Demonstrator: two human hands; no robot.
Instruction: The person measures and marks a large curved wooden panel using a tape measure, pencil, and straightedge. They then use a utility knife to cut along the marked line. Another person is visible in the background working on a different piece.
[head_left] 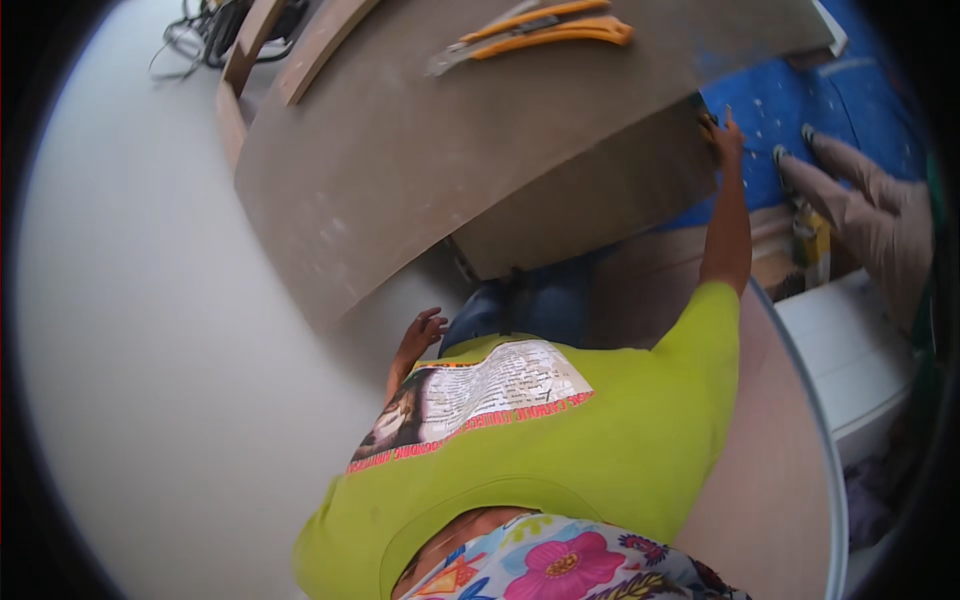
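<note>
My left hand point(425, 328) hangs beside my waist with its fingers apart and nothing in it. At the end of my outstretched right arm, my right hand point(725, 138) has its fingers curled by the far right end of a brown panel point(600, 205). Something small, dark and yellowish shows at those fingers, too small to make out. The panel stands below the overhanging edge of a grey-brown board point(400, 170), with a metal fitting point(462, 265) at its near left end. On the board lie orange-handled utility knives point(545, 32).
Wooden frame pieces point(325, 45) and a black corded item point(235, 30) are at the upper left. Pale wall point(130, 300) fills the left. A blue sheet point(770, 110) covers the floor at right, where another person's trousered legs point(870, 205) show beside a white box point(845, 340).
</note>
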